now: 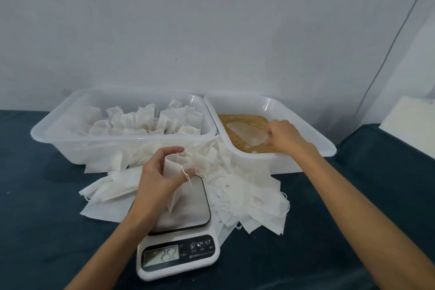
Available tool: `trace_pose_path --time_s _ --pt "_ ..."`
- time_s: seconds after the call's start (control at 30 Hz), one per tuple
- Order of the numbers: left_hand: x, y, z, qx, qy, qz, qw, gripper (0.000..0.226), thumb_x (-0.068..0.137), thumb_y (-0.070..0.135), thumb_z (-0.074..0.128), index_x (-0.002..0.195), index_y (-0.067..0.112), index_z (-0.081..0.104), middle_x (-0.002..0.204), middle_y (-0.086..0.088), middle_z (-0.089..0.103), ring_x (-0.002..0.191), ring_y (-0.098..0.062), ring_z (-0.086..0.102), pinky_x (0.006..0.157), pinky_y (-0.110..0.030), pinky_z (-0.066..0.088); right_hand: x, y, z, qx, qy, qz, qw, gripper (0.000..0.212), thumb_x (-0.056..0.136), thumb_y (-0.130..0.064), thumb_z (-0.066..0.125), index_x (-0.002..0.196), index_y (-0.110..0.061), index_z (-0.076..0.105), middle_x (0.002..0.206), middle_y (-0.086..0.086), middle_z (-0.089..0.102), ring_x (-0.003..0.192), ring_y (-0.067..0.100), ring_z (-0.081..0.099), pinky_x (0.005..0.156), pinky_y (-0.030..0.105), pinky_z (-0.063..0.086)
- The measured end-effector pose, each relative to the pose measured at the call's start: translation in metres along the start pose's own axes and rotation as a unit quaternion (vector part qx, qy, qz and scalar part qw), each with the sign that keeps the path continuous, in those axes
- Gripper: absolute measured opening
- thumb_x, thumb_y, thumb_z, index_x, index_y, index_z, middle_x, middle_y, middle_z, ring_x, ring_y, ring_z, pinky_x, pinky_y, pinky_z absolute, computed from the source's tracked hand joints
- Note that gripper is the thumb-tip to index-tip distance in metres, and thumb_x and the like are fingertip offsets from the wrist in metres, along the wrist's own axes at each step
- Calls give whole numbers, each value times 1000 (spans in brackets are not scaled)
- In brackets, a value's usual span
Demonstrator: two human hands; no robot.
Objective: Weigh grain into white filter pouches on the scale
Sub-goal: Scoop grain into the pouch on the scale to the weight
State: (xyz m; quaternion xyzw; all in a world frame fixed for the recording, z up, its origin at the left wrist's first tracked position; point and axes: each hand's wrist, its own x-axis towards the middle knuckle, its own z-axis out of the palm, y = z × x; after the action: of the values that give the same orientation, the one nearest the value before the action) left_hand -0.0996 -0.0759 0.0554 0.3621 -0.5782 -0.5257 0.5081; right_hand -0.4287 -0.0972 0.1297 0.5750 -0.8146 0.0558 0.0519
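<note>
My left hand holds a white filter pouch upright on the steel platform of the white kitchen scale, fingers curled round its open mouth. The scale's display reads 25.2. My right hand reaches into the right tray of brown grain and grips the handle end of a clear plastic scoop lying on the grain.
The left clear tray holds several filled pouches standing upright. Loose flat pouches are heaped around the scale and between the trays. All of it sits on a dark blue cloth surface; a grey wall stands behind.
</note>
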Motion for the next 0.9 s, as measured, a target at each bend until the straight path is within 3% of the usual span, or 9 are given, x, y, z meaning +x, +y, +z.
trace_pose_path --time_s 0.07,0.17,0.23,0.3,0.37,0.4,0.5,0.6,0.9 --pt "1 -2 -1 0 -3 -5 1000 44 81 9 86 115 32 71 103 -2 75 91 -19 72 73 -29 56 0 0 3 1 -55 17 998 12 87 -9 74 84 -4 64 82 9 61 75 26 58 65 35 46" --pt "2 -5 -1 3 -10 -7 1000 43 82 8 86 113 34 71 102 -1 76 88 -17 73 70 -25 57 3 0 5 12 -117 33 992 26 90 -12 72 113 1 70 111 15 69 101 31 65 85 38 54" --pt "2 -7 -2 4 -12 -6 1000 39 84 9 85 113 33 72 102 2 78 90 -13 74 69 -24 58 1 -4 2 -4 -121 31 992 21 92 -16 72 105 0 70 106 13 69 98 29 66 85 40 56" --pt "2 -6 -2 2 -8 -7 1000 34 86 12 83 113 30 71 102 4 80 95 -11 75 73 -26 57 -2 -10 -4 -13 -74 19 997 25 92 -22 74 77 -6 62 77 7 61 71 22 59 64 33 50" --pt "3 -6 -1 19 -8 -8 1000 27 89 17 81 112 27 71 102 5 81 97 -12 76 76 -28 56 -12 -23 -6 42 35 -25 998 26 95 -28 70 81 -6 66 78 3 64 72 20 61 67 35 51" --pt "4 -6 -1 32 -7 -9 999 22 91 21 80 111 25 72 101 5 81 97 -13 76 77 -30 57 -23 -34 -6 107 100 -58 987 22 97 -31 66 88 -11 70 81 -2 67 75 16 63 70 35 53" --pt "4 -8 1 79 -1 3 997 11 102 24 67 99 24 78 101 9 81 101 -13 75 84 -30 58 -64 -79 6 299 216 -175 913 27 101 -35 58 77 -25 64 62 -9 59 57 9 55 54 21 42" --pt "5 -5 -1 71 2 9 997 25 108 30 56 105 16 77 96 6 82 99 -13 76 81 -20 55 -97 -116 29 408 194 -223 864 25 101 -35 59 78 -28 64 62 -10 60 53 11 58 52 14 39" --pt "91 51 -32 26 48 72 996 27 109 26 55 112 8 75 99 -1 79 92 -8 74 61 -20 54 -97 -125 64 498 197 -183 824 25 100 -35 58 78 -25 65 57 -7 59 51 11 59 56 11 41"
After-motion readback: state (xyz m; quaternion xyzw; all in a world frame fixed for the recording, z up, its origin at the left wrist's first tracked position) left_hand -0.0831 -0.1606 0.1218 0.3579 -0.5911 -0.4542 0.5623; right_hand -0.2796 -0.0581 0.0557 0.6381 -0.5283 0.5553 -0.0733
